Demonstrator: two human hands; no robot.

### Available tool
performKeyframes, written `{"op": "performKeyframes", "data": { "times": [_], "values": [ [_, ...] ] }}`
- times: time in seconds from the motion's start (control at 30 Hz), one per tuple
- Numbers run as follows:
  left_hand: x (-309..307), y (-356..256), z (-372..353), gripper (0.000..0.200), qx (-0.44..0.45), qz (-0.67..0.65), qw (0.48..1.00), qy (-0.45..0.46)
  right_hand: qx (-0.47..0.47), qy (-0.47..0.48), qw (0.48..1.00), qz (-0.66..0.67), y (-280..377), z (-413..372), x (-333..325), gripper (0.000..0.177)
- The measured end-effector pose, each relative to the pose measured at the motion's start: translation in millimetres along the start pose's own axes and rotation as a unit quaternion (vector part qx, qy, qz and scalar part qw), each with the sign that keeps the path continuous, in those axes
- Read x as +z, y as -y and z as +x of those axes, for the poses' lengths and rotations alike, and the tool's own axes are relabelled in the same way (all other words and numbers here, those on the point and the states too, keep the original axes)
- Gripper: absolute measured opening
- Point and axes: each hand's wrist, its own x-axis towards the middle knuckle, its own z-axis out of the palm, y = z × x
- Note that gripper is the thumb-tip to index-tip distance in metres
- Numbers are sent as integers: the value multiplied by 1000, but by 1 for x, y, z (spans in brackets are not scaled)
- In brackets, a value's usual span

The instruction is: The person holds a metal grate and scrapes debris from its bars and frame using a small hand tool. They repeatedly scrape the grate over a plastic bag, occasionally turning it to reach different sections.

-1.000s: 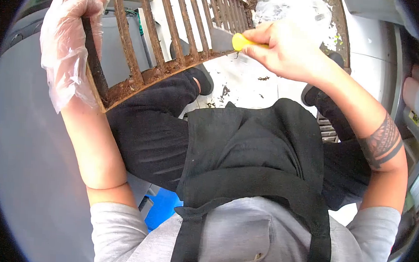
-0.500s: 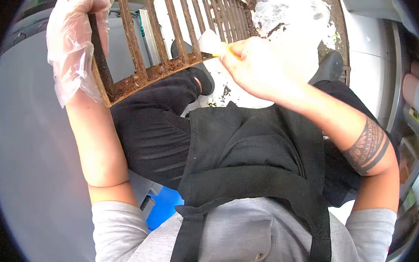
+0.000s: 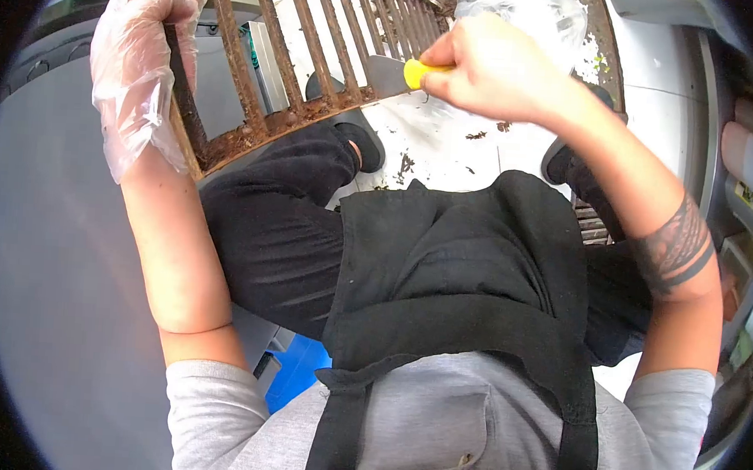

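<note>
A long, rusty metal grate (image 3: 260, 130), caked with brown grime along its lower rim, is tilted up in front of me. My left hand (image 3: 138, 52), in a clear plastic glove, is closed around its near left end; some of its fingers are hidden behind the frame. My bare right hand (image 3: 503, 66) grips a scraper (image 3: 388, 75) by its yellow handle. The flat metal blade lies against the grate's lower rim, close to the bars in the middle.
Dark scraps litter the white floor (image 3: 450, 158) beneath the grate. Clear plastic sheeting (image 3: 541, 17) lies farther off. A grey panel (image 3: 59, 216) stands on my left, with a blue object (image 3: 299, 372) below my lap. Dark shoes (image 3: 362, 146) flank the floor area.
My right hand has moved up and slightly right, and the scraper's blade and handle show more plainly. My right foot has shifted closer to me. The left hand holds nearly still.
</note>
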Motion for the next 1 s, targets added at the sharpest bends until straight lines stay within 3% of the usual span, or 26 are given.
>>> {"op": "performKeyframes", "data": {
  "times": [0.03,0.1,0.13,0.3,0.4,0.5,0.63,0.83,1.0],
  "values": [
    [-9,0,4,71,-1,0,1000,3,21,62,998,-2,9,7,-14,30],
    [-31,-2,15,70,-84,115,989,50,-9,38,998,-59,8,19,-13,26],
    [-34,1,18,70,-83,115,988,52,-42,16,992,-117,9,25,-13,23],
    [-29,9,19,74,-74,24,997,21,-59,21,983,-171,11,37,-3,25],
    [-28,11,20,76,-72,-15,997,29,-8,40,996,-74,-22,33,29,27],
    [-38,20,25,76,-65,-12,997,26,30,-3,1000,-2,-18,35,45,29],
    [-43,12,23,76,-100,30,994,28,14,-30,999,40,-29,35,64,29],
    [-48,28,30,73,-87,-43,995,2,-43,-93,991,87,-37,34,79,28],
    [-44,22,29,69,-104,-57,993,-12,-7,-81,989,124,-36,35,82,30]
  ]
}}
